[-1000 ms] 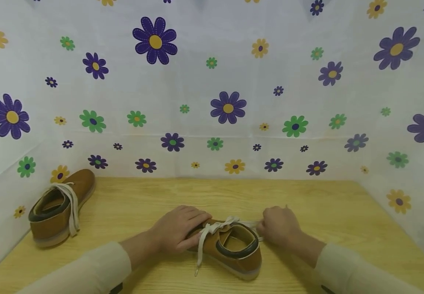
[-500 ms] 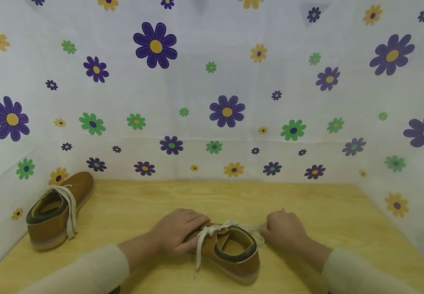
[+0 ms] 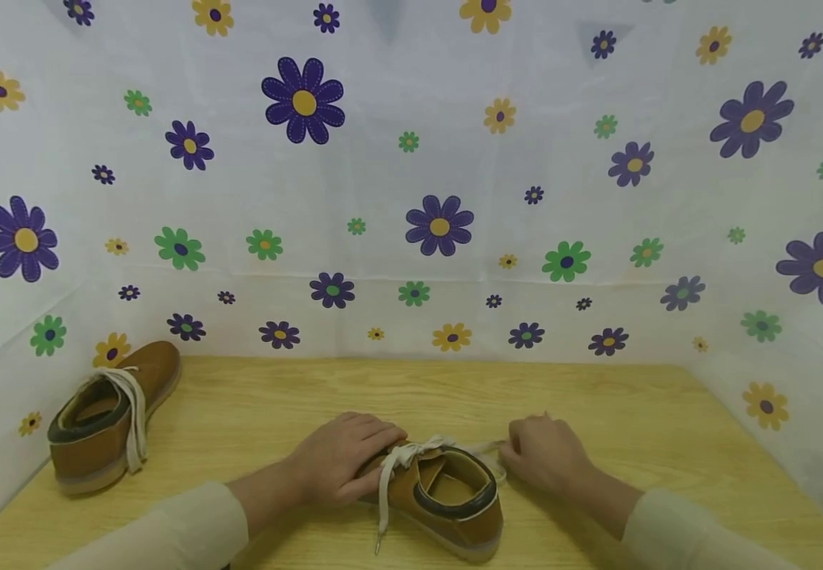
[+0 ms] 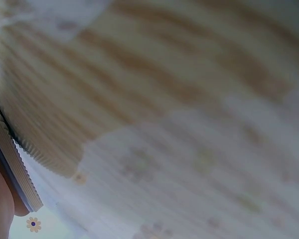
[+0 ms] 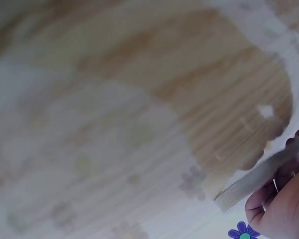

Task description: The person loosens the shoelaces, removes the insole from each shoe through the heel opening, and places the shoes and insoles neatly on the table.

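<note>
A brown shoe (image 3: 454, 530) with a dark padded collar stands near the table's front, its toe pointing left. My left hand (image 3: 340, 461) grips its toe end, fingers over the top and thumb along the near side. That hand hides the toe; in the left wrist view, the ridged sole (image 4: 17, 169) shows beside it. Off-white shoelace (image 3: 411, 453) crosses the tongue, one end hanging down the near side with its metal tip. Right of the shoe, my right hand (image 3: 546, 455) is curled and pinches lace stretched from it. A lace end (image 5: 254, 181) juts from those fingers in the right wrist view.
A second brown shoe (image 3: 90, 451) stands at the left edge of the wooden table (image 3: 596, 396), its loose laces draped over the side. White cloth walls (image 3: 354, 174) with printed flowers enclose the back and both sides.
My right hand moved slightly away from the shoe, drawing the lace along, then came back a little. The left hand stayed on the toe. The head view tilted up slightly.
</note>
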### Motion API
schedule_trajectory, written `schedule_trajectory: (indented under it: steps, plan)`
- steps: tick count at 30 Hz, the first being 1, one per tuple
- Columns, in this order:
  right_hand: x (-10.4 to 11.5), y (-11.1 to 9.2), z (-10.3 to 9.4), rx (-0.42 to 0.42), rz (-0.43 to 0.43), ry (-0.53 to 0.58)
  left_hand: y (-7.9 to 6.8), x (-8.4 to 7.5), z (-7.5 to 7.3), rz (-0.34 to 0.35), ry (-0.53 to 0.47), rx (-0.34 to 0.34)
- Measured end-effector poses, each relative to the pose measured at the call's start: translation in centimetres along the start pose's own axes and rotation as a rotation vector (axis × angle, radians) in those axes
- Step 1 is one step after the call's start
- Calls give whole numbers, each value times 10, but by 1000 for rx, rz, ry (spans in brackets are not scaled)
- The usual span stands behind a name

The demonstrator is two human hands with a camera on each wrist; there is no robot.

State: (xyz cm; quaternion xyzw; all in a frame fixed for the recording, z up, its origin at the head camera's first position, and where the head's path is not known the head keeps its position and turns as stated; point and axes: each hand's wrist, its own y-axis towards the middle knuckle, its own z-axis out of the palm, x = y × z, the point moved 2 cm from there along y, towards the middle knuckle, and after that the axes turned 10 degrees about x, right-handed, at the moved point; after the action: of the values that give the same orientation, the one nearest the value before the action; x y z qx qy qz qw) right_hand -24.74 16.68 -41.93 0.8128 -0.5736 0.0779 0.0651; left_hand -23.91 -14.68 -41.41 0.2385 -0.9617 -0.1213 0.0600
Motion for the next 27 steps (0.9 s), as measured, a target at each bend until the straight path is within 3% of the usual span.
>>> schedule_trajectory:
  steps: [8,12,27]
  plan:
    - [4,-1,-1,-74,-108,71,0,-1,0,-4,1,3]
    - [8,-1,0,-55,-181,130,0,-1,0,-4,-6,3]
    - [22,1,4,5,-318,224,0,-2,1,-17,-24,6]
